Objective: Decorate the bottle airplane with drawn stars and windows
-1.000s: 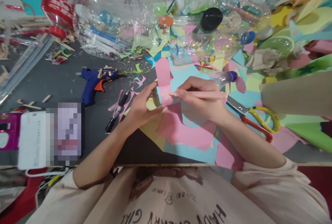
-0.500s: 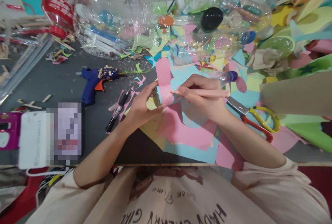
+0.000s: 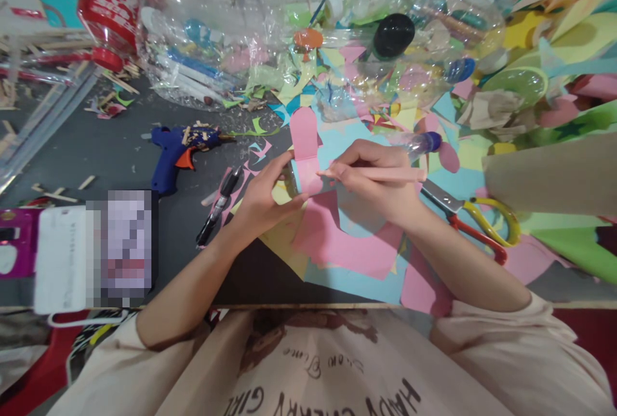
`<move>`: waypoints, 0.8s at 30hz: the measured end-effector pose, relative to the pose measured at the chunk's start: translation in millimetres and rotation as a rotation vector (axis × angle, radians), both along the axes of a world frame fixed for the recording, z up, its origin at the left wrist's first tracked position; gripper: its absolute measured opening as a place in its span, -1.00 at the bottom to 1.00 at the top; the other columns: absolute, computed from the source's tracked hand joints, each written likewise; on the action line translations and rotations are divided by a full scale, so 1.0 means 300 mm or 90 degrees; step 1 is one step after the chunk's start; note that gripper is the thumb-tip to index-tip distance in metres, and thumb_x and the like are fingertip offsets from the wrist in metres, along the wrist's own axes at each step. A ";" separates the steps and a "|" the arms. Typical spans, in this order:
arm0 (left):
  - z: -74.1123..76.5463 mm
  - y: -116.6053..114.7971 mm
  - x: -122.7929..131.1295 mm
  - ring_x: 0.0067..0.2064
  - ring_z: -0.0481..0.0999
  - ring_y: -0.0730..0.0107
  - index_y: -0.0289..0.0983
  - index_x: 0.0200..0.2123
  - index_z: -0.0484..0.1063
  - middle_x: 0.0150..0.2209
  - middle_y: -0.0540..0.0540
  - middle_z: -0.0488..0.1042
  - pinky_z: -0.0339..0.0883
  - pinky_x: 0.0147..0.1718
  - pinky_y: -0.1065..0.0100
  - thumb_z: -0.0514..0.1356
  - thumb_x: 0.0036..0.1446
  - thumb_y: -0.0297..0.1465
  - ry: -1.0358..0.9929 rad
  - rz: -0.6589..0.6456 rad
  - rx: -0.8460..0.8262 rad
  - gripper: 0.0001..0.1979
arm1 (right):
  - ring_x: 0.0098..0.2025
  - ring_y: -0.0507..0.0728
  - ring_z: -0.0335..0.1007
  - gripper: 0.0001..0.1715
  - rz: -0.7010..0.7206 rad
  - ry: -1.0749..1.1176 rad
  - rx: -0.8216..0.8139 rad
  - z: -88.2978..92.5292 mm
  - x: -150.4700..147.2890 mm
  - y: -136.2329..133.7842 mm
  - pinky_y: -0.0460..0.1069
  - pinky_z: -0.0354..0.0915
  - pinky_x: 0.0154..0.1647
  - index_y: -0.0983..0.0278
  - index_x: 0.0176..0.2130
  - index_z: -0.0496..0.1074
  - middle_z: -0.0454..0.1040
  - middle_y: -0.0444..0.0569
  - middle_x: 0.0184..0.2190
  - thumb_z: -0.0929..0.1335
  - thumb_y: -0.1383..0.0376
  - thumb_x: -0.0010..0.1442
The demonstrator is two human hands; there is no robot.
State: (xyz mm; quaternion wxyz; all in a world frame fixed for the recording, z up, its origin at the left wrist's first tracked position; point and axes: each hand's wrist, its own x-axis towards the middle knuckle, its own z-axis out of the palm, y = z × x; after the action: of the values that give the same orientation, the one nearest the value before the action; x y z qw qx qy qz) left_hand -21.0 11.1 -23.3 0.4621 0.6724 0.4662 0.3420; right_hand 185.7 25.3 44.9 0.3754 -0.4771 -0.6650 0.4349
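My right hand (image 3: 371, 175) is closed round a light pink pen (image 3: 398, 175), its tip at the right edge of a folded pink paper piece (image 3: 304, 134). My left hand (image 3: 270, 194) grips that piece by its lower part, thumb at the bottom edge and fingers at the left. The piece has a rounded upper flap and a crease across its middle. Beneath both hands lie a cut pink sheet (image 3: 347, 249) and light blue paper (image 3: 354, 284). Scissors (image 3: 470, 217) with yellow and red handles lie by my right forearm.
A blue glue gun (image 3: 166, 155) and a black pen (image 3: 219, 207) lie to the left, with a phone (image 3: 128, 242) near the table edge. Clear plastic bottles (image 3: 193, 30) and paper scraps fill the back. A red-labelled bottle (image 3: 110, 17) stands at the back left.
Almost nothing differs. The pen in my right hand is tilted very slightly differently; my left hand and the folded paper stay in place.
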 end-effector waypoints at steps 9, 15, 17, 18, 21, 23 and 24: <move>-0.002 0.000 -0.001 0.19 0.40 0.03 -0.13 0.25 0.22 0.23 -0.21 0.35 0.34 0.10 0.10 0.31 0.11 -0.13 0.001 -0.002 0.002 -0.32 | -0.51 -0.01 0.24 -0.72 0.042 -0.014 0.011 -0.008 0.006 0.000 -0.07 0.12 -0.49 0.26 -0.58 0.36 0.39 -0.14 -0.59 0.33 0.30 0.15; -0.002 0.001 0.000 0.15 0.43 0.06 -0.11 0.25 0.22 0.21 -0.19 0.37 0.36 0.08 0.11 0.32 0.11 -0.15 0.008 -0.005 0.001 -0.33 | -0.48 0.01 0.28 -0.74 0.070 -0.033 -0.004 -0.007 0.011 0.001 -0.08 0.13 -0.48 0.28 -0.53 0.44 0.44 -0.11 -0.55 0.34 0.28 0.17; 0.000 0.002 0.001 0.15 0.43 0.06 -0.11 0.26 0.21 0.21 -0.19 0.36 0.36 0.08 0.11 0.31 0.11 -0.15 0.007 -0.006 0.000 -0.33 | -0.49 0.00 0.27 -0.73 0.076 -0.032 -0.005 -0.005 0.011 0.001 -0.08 0.12 -0.49 0.28 -0.53 0.44 0.44 -0.12 -0.57 0.33 0.29 0.18; 0.001 0.002 0.001 0.15 0.43 0.06 -0.11 0.26 0.21 0.21 -0.19 0.36 0.36 0.07 0.11 0.31 0.11 -0.15 0.007 -0.006 0.002 -0.33 | -0.50 -0.01 0.26 -0.73 0.076 -0.030 -0.002 -0.005 0.011 0.002 -0.08 0.12 -0.50 0.28 -0.53 0.44 0.44 -0.12 -0.57 0.33 0.29 0.18; 0.000 0.003 0.000 0.14 0.44 0.06 -0.11 0.26 0.21 0.21 -0.20 0.37 0.37 0.07 0.11 0.31 0.11 -0.14 0.010 -0.008 0.008 -0.32 | -0.52 -0.01 0.24 -0.72 0.083 -0.030 0.002 -0.004 0.010 0.003 -0.08 0.11 -0.51 0.28 -0.55 0.42 0.43 -0.13 -0.58 0.33 0.30 0.18; -0.003 0.003 -0.001 0.14 0.44 0.06 -0.11 0.26 0.21 0.21 -0.20 0.37 0.37 0.07 0.11 0.31 0.11 -0.14 0.011 -0.007 0.011 -0.32 | -0.52 -0.01 0.24 -0.72 0.083 -0.036 -0.002 -0.004 0.010 0.003 -0.08 0.11 -0.51 0.27 -0.55 0.41 0.43 -0.13 -0.59 0.33 0.30 0.18; -0.005 0.003 -0.001 0.14 0.44 0.06 -0.11 0.26 0.21 0.22 -0.20 0.36 0.36 0.08 0.11 0.32 0.11 -0.14 0.011 -0.007 0.013 -0.32 | -0.52 -0.01 0.24 -0.72 0.079 -0.038 -0.003 -0.004 0.010 0.003 -0.08 0.11 -0.51 0.27 -0.55 0.42 0.43 -0.13 -0.58 0.33 0.29 0.18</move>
State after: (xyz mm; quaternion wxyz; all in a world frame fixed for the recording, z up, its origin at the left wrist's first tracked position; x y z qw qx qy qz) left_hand -21.4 12.0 -24.7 0.4530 0.6824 0.4634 0.3382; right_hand 188.7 26.1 43.6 0.3265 -0.4486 -0.7033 0.4445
